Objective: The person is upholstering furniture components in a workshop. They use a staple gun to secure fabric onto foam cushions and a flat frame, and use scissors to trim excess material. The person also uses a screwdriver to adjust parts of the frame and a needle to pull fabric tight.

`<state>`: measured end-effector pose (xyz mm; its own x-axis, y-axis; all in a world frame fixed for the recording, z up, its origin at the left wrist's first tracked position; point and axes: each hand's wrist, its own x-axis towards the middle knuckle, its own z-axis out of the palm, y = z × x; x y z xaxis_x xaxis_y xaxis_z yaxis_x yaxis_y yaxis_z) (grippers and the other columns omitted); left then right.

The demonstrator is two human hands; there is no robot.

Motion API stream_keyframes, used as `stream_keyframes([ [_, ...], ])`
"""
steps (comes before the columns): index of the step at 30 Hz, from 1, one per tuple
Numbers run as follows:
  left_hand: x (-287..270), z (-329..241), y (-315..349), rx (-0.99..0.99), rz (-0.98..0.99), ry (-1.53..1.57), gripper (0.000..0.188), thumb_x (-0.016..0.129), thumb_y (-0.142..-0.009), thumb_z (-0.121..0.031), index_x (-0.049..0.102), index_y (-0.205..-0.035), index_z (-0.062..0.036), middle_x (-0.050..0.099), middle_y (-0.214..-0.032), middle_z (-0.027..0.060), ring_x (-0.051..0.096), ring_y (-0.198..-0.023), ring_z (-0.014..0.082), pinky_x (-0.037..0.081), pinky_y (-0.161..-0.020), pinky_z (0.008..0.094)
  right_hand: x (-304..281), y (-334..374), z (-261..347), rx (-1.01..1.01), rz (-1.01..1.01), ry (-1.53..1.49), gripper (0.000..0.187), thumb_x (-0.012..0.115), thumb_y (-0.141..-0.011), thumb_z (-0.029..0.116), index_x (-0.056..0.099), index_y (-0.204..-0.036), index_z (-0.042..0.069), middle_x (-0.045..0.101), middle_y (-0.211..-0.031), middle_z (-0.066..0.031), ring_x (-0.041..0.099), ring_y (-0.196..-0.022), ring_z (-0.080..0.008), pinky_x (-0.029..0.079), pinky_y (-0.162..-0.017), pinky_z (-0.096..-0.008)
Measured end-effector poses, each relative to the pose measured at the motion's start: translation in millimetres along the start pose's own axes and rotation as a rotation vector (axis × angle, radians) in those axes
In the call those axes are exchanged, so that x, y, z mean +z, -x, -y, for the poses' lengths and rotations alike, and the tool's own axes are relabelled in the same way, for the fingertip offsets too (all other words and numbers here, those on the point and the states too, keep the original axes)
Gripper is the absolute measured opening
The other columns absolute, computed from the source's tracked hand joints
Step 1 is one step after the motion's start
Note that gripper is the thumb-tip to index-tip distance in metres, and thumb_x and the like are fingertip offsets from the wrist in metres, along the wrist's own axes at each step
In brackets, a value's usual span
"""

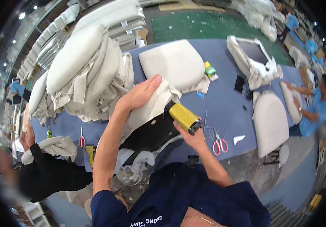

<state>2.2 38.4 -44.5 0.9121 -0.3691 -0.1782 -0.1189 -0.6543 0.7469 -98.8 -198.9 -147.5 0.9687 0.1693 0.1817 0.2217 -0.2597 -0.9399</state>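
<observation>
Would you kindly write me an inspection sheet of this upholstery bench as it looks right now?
Surface: blue table, largely covered with work.
Job's things: seat piece with black underside and beige fabric pulled over its edge; yellow stapler tool set against it.
Clutter: red-handled scissors, second scissors, green and yellow box, black phone, white scrap.
Grippers: left hand presses the fabric down; right hand grips the tool.
Cables: nothing seen.
Surroundings: stacked beige cushions, finished seat pads, co-worker in blue at right, sleeve in black at left.
</observation>
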Motion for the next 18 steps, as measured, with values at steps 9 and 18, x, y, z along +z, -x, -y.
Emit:
stream_keyframes([
  [9,53.9,-49.9,9.1,0.253,-0.383,-0.622,0.048,0.051,-0.106,-0.035,0.045,-0.147,-0.0108,0.056,-0.131,0.0329,0.069,-0.075,0.0499,0.057,-0.069,0.0548,-40.4,10.7,-5.4,0.164,-0.197,-0.016,0.038,0.087,-0.085,0.026,0.073,-0.111,0.003,0.072,-0.105,-0.0094,0.069,-0.094,-0.0221,0.053,-0.09,-0.035],
  [18,56.5,-63.5,17.1,0.284,-0.289,-0.596,0.052,0.058,-0.101,-0.019,0.041,-0.151,-0.0181,0.055,-0.13,0.0257,0.067,-0.077,0.0473,0.054,-0.07,0.0532,-47.6,5.8,12.9,-0.092,-0.243,0.042,0.032,0.085,-0.086,0.018,0.074,-0.111,0.002,0.076,-0.101,-0.0088,0.071,-0.09,-0.0209,0.054,-0.08,-0.0334],
])
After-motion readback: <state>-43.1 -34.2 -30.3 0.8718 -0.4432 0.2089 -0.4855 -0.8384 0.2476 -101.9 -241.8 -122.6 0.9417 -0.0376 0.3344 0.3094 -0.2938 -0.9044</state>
